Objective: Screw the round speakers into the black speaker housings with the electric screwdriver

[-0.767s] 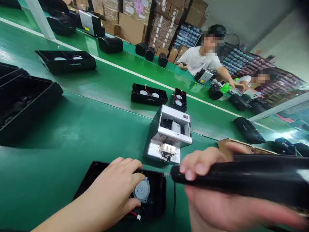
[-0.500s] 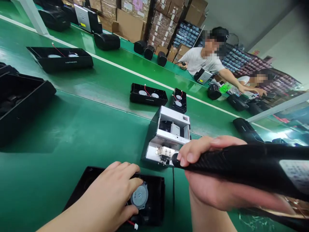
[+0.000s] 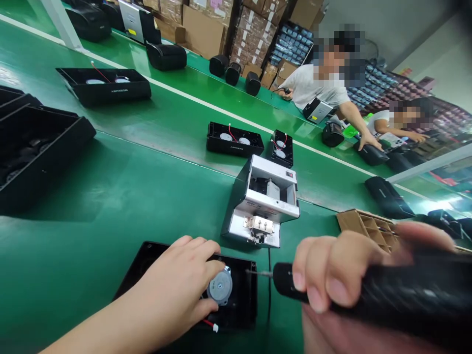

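We have our left hand (image 3: 188,280) over an open black housing (image 3: 243,309) that lies on the green desk (image 3: 147,191) in front of us. Its fingers are curled round a grey round speaker (image 3: 220,286) seated in the housing, index finger at the upper edge and thumb at the lower. Just below the speaker, a red wire (image 3: 208,323) ends in a white plug (image 3: 215,328).

Our right hand (image 3: 342,275) has its fingers closed around a black screwdriver (image 3: 409,290), which is partly blurred. The bit (image 3: 261,273) points left, its tip in line with the housing's right end; we cannot tell whether it touches.

Beyond the housing stands a silver machine (image 3: 273,211), with a divided cardboard box (image 3: 354,223) to its right. Behind the machine sit two more open housings with red wires, a long one (image 3: 234,147) and a narrower one (image 3: 285,156). Across the desk, a co-worker in a white shirt (image 3: 309,81) stretches an arm towards a row of black units.
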{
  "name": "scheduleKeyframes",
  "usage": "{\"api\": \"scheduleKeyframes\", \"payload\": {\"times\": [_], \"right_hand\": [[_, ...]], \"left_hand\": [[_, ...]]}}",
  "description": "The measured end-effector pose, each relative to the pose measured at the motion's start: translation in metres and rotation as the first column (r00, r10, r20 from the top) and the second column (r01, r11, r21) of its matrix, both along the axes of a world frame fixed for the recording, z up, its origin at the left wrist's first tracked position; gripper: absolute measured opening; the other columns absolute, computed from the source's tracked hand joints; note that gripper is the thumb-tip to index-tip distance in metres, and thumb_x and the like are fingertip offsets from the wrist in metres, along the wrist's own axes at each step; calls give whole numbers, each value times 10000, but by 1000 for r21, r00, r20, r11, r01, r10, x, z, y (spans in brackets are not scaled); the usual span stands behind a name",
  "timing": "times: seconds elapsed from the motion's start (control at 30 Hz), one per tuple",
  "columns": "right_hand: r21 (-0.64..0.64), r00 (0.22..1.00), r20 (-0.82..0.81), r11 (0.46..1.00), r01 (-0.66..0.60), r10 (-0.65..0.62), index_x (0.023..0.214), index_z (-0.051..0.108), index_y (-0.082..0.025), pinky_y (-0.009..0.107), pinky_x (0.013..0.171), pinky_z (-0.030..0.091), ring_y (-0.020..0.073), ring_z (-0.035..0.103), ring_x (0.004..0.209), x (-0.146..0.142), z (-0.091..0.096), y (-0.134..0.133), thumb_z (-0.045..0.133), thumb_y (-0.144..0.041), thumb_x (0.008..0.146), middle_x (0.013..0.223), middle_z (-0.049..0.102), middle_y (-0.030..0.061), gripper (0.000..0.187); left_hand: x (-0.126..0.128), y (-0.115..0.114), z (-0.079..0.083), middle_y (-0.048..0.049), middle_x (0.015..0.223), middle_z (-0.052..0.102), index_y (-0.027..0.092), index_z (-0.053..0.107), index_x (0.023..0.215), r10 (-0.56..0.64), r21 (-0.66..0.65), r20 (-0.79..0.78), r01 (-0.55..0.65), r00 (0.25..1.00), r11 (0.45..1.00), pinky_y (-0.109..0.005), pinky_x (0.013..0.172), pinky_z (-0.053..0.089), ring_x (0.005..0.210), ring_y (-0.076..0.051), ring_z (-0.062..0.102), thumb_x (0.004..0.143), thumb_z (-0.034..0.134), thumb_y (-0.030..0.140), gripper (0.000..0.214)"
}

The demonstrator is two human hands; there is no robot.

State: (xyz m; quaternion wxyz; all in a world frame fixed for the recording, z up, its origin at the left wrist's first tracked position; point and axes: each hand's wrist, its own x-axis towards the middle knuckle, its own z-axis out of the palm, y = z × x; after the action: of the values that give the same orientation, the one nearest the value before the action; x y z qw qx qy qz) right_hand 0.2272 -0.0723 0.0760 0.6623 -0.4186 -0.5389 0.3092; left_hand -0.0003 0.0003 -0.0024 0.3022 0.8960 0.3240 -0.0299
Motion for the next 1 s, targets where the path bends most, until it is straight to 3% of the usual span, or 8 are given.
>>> {"api": "scheduleKeyframes", "payload": {"times": [0.1, 0.2, 0.37, 0.47, 0.63, 0.77, 0.9, 1.0], "right_hand": [[-73, 997, 8, 994, -76, 77, 1195, 767, -346, 383, 555, 632, 218, 697, 565, -3, -13, -15, 767, -573, 1037, 716, 710, -25, 277], [-104, 981, -14, 975, -194, 194, 1039, 784, -328, 370, 549, 636, 219, 716, 544, -10, -36, -26, 661, -526, 1096, 659, 729, -15, 240], [33, 952, -165, 966, -257, 259, 826, 791, -236, 298, 547, 630, 183, 722, 509, -17, -69, -32, 402, -422, 1187, 564, 725, 22, 562], [48, 926, -203, 948, -315, 318, 891, 841, -207, 314, 596, 666, 205, 776, 604, -16, -79, -31, 383, -379, 1203, 620, 762, 44, 580], [38, 951, -220, 976, -215, 218, 916, 783, -265, 340, 509, 619, 205, 734, 530, -19, -89, -37, 516, -364, 1176, 640, 752, 7, 385], [-11, 955, -266, 990, -140, 132, 863, 774, -265, 342, 540, 627, 193, 736, 534, -20, -87, -42, 537, -400, 1177, 639, 765, -3, 416], [-97, 954, -200, 965, -245, 222, 855, 826, -244, 378, 588, 661, 221, 783, 597, -12, -77, -40, 348, -439, 1244, 642, 793, 36, 646], [-92, 967, -143, 970, -226, 211, 873, 821, -275, 384, 519, 627, 228, 735, 532, -14, -75, -37, 413, -442, 1228, 607, 750, 17, 566]], "left_hand": [[0, 0, -3, -34, 1386, 761, 305, 842, 1163, -7, 34, 41, 5, 999, 999, -589, 1100, 505, 1259, -350, 700, 886, 963, 249, 308], [-1, 0, -6, -25, 1360, 767, 305, 827, 1139, -21, 76, 89, 15, 996, 997, -563, 1059, 494, 1229, -343, 708, 880, 982, 287, 303], [-1, -1, -6, -32, 1319, 780, 300, 837, 1128, -40, 123, 98, 28, 994, 992, -551, 1009, 501, 1168, -332, 729, 864, 1000, 312, 311], [0, -1, -6, -44, 1320, 786, 293, 847, 1163, -43, 138, 97, 29, 994, 990, -554, 1012, 507, 1197, -338, 736, 847, 1011, 305, 357], [0, 0, -4, -42, 1323, 789, 301, 855, 1180, -39, 108, 71, 31, 997, 994, -562, 1020, 511, 1219, -333, 740, 871, 995, 326, 340], [0, 1, -3, -34, 1311, 789, 309, 860, 1161, -32, 92, 63, 26, 998, 995, -559, 1016, 504, 1207, -325, 744, 895, 976, 341, 292], [1, 2, -2, -44, 1320, 786, 302, 858, 1186, -39, 101, 59, 33, 997, 994, -560, 1019, 499, 1215, -343, 744, 883, 979, 319, 327], [2, 2, -2, -51, 1296, 789, 300, 857, 1170, -45, 110, 60, 38, 997, 993, -540, 1003, 496, 1190, -346, 749, 859, 997, 318, 341]]}}
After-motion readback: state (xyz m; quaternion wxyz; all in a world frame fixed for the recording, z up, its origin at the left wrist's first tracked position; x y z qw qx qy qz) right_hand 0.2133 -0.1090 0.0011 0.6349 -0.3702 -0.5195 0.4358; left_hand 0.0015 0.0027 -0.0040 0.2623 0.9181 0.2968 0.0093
